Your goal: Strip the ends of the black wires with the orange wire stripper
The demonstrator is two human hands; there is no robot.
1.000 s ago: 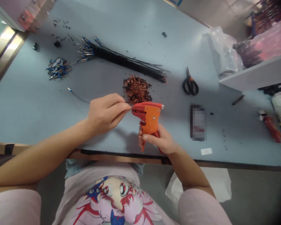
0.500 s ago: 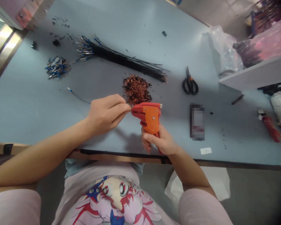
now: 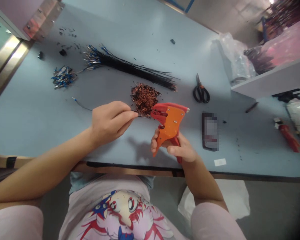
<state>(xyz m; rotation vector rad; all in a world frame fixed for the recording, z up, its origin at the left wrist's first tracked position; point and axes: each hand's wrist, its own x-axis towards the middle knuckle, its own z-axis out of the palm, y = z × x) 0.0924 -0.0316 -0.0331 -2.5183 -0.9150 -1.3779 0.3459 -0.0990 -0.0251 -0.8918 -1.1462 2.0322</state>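
My left hand point(image 3: 110, 121) is pinched on a thin black wire point(image 3: 83, 105) that trails left across the blue table point(image 3: 27, 113); its stripped tip pokes out toward the tool. My right hand point(image 3: 176, 148) grips the handles of an orange and red wire stripper point(image 3: 168, 121), tilted, its jaws a short gap to the right of the wire's tip. Just behind the hands lies a heap of copper strands and cut insulation point(image 3: 144, 96). A bundle of black wires point(image 3: 130, 66) with blue-tipped ends lies further back.
A small pile of blue terminals point(image 3: 62, 76) sits at the left. Black scissors point(image 3: 201, 91), a phone point(image 3: 210, 130), a white tag point(image 3: 220, 162) and a red tool point(image 3: 287, 135) lie to the right. A shelf point(image 3: 270, 78) with plastic bags stands at the far right.
The wire stripper has pulled away to the right and tilted, so the wire's tip is out of its jaws. The handles have opened. My left hand has barely moved.
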